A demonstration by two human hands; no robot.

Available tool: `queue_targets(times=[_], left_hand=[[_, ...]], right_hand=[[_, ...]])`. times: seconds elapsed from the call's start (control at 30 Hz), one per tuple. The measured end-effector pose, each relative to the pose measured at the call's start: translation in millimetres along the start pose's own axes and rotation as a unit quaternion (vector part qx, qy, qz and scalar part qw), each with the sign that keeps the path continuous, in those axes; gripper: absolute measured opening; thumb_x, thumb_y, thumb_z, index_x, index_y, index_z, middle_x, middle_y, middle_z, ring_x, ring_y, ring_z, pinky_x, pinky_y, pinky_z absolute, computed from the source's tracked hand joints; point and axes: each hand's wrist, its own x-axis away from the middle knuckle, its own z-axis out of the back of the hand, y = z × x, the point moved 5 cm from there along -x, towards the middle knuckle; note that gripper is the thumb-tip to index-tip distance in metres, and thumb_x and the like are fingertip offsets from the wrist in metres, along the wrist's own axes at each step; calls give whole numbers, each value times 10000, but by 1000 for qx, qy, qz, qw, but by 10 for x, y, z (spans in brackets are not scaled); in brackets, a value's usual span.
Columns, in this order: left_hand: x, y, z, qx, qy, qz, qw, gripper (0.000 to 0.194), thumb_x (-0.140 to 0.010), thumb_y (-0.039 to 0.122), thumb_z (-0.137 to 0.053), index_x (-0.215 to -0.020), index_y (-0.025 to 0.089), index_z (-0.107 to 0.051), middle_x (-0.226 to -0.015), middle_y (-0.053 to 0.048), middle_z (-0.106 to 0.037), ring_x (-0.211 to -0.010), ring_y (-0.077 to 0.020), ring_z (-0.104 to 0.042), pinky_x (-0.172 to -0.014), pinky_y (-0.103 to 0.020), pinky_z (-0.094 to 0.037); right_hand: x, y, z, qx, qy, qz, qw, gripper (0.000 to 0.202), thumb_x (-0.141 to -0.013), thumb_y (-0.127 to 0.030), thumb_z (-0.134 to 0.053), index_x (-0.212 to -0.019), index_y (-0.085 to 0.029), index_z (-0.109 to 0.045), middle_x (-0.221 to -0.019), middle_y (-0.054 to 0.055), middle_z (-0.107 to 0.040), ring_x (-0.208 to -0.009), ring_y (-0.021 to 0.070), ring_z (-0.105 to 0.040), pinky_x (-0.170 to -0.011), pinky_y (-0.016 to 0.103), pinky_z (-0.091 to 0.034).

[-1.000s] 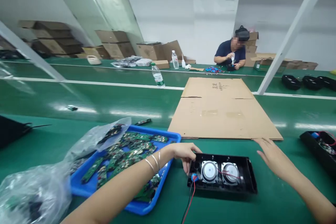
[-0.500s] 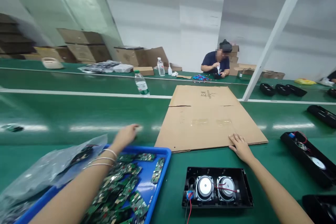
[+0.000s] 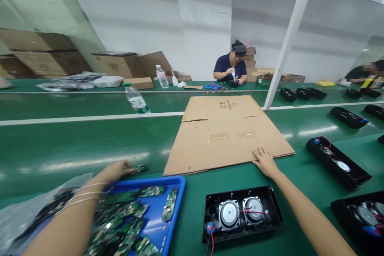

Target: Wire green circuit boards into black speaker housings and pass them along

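Observation:
My left hand (image 3: 115, 171) is just beyond the far rim of a blue tray (image 3: 177, 208). Its fingers pinch the end of a small green circuit board (image 3: 141, 168) over the green belt. Many loose circuit boards (image 3: 120, 212) lie piled in the tray, and a plastic bag (image 3: 33, 212) covers its left part. My right hand (image 3: 265, 163) rests flat, fingers spread, on the near right edge of a flattened cardboard sheet (image 3: 222, 144). Between my arms sits an open black speaker housing (image 3: 243, 216) with two round speakers and red and black wires.
More black housings (image 3: 337, 162) stand to the right. A water bottle (image 3: 137, 100) stands tilted in view beyond the belt. Across the bench a co-worker (image 3: 231, 64) handles a dark part. A white post (image 3: 291, 40) rises behind the cardboard; cartons (image 3: 45, 56) line the back left.
My view has turned to the right. My left hand has come back lower toward the tray, with the circuit board now plain at its fingertips. My right hand stays on the cardboard.

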Motion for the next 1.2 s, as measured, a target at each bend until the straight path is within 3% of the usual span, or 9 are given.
queue_targets(times=[0.2,0.33,0.47,0.57,0.63,0.77,0.9,1.03,1.2], left_hand=[[194,258,-18,-19,19,83,996,138,-845,259,-579,-890,132,-605,-878,-18,-633,-747,-145,-612,-673,-323,-519],[480,575,-104,63,51,60,995,50,-823,159,-588,-847,142,-548,-768,6,-627,-679,-134,-619,-639,-296,-514],[1112,867,-339,183,22,6,983,198,-807,119,-562,-721,213,-411,-643,20,-639,-648,-161,-661,-576,-260,-511],[1704,930,-615,245,-31,-8,969,184,-764,168,-598,-726,223,-426,-631,-5,-672,-569,-189,-651,-499,-281,-503],[2047,882,-817,292,-63,-2,954,171,-730,240,-633,-819,218,-489,-603,-5,-666,-504,-181,-614,-454,-274,-475],[2502,694,-1185,448,-94,74,886,309,-647,367,-716,-881,183,-633,-642,-29,-665,-512,-139,-547,-469,-254,-431],[2728,635,-1415,528,-105,155,828,356,-610,438,-743,-839,170,-696,-692,-57,-686,-573,-162,-570,-538,-282,-470],[2809,713,-1499,542,-133,154,815,415,-589,446,-764,-904,180,-713,-913,-94,-716,-920,-279,-618,-760,-332,-506],[2853,752,-1552,525,-173,131,823,470,-585,430,-781,-993,211,-698,-1071,-85,-689,-1092,-309,-565,-918,-354,-466]], right_hand=[[76,-138,325,-36,20,35,999,450,-886,-293,-418,-1293,-106,-457,-1365,222,-412,-1294,352,-336,-999,567,-314],[561,-708,766,-81,45,154,984,363,-910,-268,-393,-1252,-185,-487,-1382,108,-427,-1334,229,-294,-1076,463,-292],[1413,-1607,1041,-207,109,480,846,247,-890,-207,-474,-1121,-215,-560,-1198,87,-602,-1194,181,-487,-1035,438,-372],[1804,-2000,902,-185,174,557,791,169,-887,-168,-463,-953,-198,-615,-1048,72,-674,-1084,187,-561,-1034,472,-363],[1896,-2115,760,-162,194,579,775,229,-895,-169,-423,-794,-186,-628,-837,58,-701,-846,173,-630,-1038,478,-359],[1819,-2032,721,-242,163,558,777,277,-913,-130,-368,-819,-173,-625,-633,9,-661,-546,114,-585,-846,310,-526],[1625,-1786,887,-421,158,394,801,206,-925,-161,-409,-1016,-147,-594,-726,28,-686,-603,111,-624,-563,210,-514],[1514,-1715,860,-483,107,266,828,216,-916,-211,-434,-919,-190,-649,-705,20,-678,-568,120,-606,-521,224,-489],[1460,-1718,806,-507,77,218,830,221,-892,-238,-458,-823,-177,-659,-650,14,-651,-544,120,-583,-491,219,-463]])
